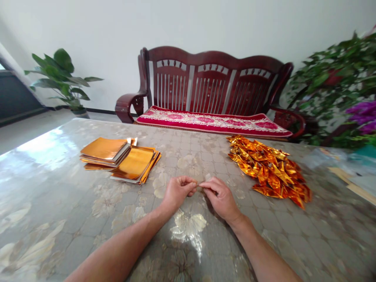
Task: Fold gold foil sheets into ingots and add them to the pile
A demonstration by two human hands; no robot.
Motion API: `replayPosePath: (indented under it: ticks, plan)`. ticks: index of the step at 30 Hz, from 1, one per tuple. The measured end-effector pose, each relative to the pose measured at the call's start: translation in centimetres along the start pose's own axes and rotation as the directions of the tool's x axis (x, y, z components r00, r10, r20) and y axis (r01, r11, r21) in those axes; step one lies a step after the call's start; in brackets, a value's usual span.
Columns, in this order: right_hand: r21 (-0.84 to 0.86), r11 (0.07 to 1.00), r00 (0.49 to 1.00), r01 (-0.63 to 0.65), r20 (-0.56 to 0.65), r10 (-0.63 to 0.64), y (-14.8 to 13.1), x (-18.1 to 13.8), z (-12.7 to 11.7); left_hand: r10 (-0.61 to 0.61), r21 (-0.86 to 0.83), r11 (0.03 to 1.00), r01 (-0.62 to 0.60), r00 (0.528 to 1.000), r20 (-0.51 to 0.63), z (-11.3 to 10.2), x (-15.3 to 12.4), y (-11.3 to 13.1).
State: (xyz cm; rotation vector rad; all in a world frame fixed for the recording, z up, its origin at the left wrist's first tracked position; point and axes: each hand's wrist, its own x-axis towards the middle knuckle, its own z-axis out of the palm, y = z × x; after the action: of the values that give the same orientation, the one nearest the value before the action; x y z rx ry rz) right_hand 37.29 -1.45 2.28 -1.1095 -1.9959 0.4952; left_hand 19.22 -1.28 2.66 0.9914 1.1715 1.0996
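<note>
Over the middle of the table, my left hand (181, 190) and my right hand (220, 196) meet fingertip to fingertip. Both are closed in a pinch. Something small and thin seems to be between the fingertips, mostly hidden by them, so its kind does not show. To the left lie two overlapping stacks of gold foil paper, the rear stack (102, 149) resting partly against the front stack (135, 162). On the right is a heap of folded gold foil pieces (264, 168) with pointed ends, piled loosely.
A patterned, shiny cover lies over the table (88, 243). At the right edge are clear plastic wrapping (326, 156) and a tan strip (352, 184). Behind the table stands a dark red wooden bench (208, 82) with a red patterned cushion, between leafy plants.
</note>
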Motion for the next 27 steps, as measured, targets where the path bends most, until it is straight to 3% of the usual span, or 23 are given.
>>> replayPosePath:
  ticks: [3, 5, 8, 10, 13, 20, 27]
  plan:
    - [-0.145, 0.988, 0.997, 0.046, 0.065, -0.037, 0.1, -0.1, 0.2, 0.112, 0.261, 0.96, -0.098, 0.993, -0.04, -1.1, 0.7, -0.1]
    - [-0.198, 0.979, 0.995, 0.054, 0.092, -0.036, -0.1, -0.1, 0.3, 0.279, 0.471, 0.852, -0.23, 0.96, -0.037, -1.9, 0.9, 0.0]
    - [-0.236, 0.971, 0.994, 0.041, 0.108, -0.015, -0.3, -0.1, 0.3, 0.461, 0.643, 0.651, -0.404, 0.883, 0.088, -2.5, 0.5, 0.2]
    - [-0.253, 0.967, 0.993, 0.037, 0.119, -0.007, -0.3, -0.1, 0.2, 0.503, 0.679, 0.554, -0.482, 0.844, 0.188, -2.6, 0.0, 0.4]
    - [-0.279, 0.96, 0.991, 0.031, 0.134, 0.006, -0.4, -0.1, 0.2, 0.488, 0.717, 0.462, -0.522, 0.824, 0.286, -2.5, -0.7, 0.4]
    - [-0.3, 0.954, 0.989, 0.015, 0.142, 0.029, -0.7, 0.2, 0.2, 0.385, 0.806, 0.281, -0.521, 0.83, 0.403, -2.5, -0.8, 0.0]
    - [-0.302, 0.952, 0.992, -0.05, 0.099, 0.083, -0.6, 0.3, 0.5, 0.35, 0.821, 0.275, -0.5, 0.848, 0.398, -2.2, -0.7, 0.4]
